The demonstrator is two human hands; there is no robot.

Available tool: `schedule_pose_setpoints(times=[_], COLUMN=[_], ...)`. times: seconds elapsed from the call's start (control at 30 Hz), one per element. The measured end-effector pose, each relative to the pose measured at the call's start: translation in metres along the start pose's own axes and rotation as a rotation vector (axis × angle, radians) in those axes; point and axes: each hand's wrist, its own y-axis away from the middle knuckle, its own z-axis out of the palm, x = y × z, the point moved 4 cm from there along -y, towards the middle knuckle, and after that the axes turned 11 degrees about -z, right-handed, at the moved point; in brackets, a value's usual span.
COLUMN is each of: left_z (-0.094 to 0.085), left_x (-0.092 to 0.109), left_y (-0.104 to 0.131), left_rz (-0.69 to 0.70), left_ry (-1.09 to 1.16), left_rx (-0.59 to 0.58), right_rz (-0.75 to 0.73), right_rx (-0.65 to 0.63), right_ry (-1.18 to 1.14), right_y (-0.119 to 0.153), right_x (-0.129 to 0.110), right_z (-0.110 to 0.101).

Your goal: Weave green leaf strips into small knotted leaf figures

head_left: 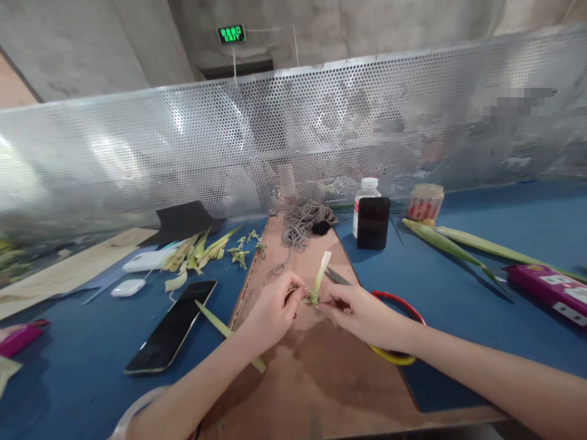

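A small piece of green leaf work (312,297) is pinched between my two hands above the brown board (298,379). From it a pale strip (323,269) sticks upward. My left hand (277,308) has its fingertips closed on the left side of the piece. On the right side, the fingertips of my right hand (351,308) are closed on it too. Scissors with red and yellow handles (398,355) lie partly under my right hand and forearm. Beneath my left forearm is a loose green leaf strip (215,319).
Grey yarn (305,223) lies at the board's far end. At left are a phone (172,330), a white case (128,288) and leaf pieces (190,253). At right stand a dark upright device (373,223), a jar (425,203) and long leaves (449,247), before a perforated metal screen (183,146).
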Motion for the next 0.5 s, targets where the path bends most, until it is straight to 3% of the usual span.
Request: schedule_pose_setpoints(times=[0.27, 0.5], left_z=[0.0036, 0.0067], left_x=[-0.0036, 0.0053], left_y=[-0.0068, -0.0004], left_rz=[-0.076, -0.074], left_ry=[0.291, 0.527], left_rx=[-0.123, -0.210], right_rz=[-0.049, -0.016], right_rx=[0.212, 0.177], right_ry=[0.236, 0.184], right_y=[0.0028, 0.0005], right_x=[-0.0016, -0.0041], right_z=[-0.0013, -0.0042])
